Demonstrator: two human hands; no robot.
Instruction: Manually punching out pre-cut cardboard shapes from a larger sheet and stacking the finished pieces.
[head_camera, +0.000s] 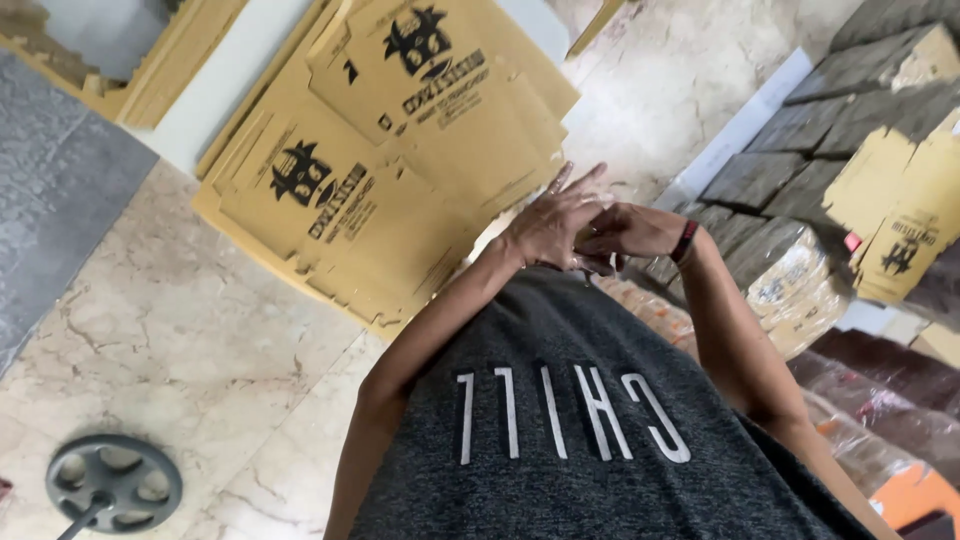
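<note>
hands: left hand and right hand meet in front of the chest, left laid over right, fingers loosely spread; neither shows a thing gripped. Whether something small sits between the palms, cannot tell.
wristband: dark red band on the right wrist.
nearest thing: stack of flat boxes, brown card with black print, lying on the floor just beyond the hands, not touched.
handling (judged): each flat is light and stiff across its face, bends along the scored folds; the whole stack would be heavy and prone to sliding apart. Best taken one at a time by two opposite edges.
floor: pale marble tile.
right side: wrapped packets and dark bricks, more flat card leaning there.
lower left: grey spoked wheel on a rod.
shirt: grey top, white letters.
</note>
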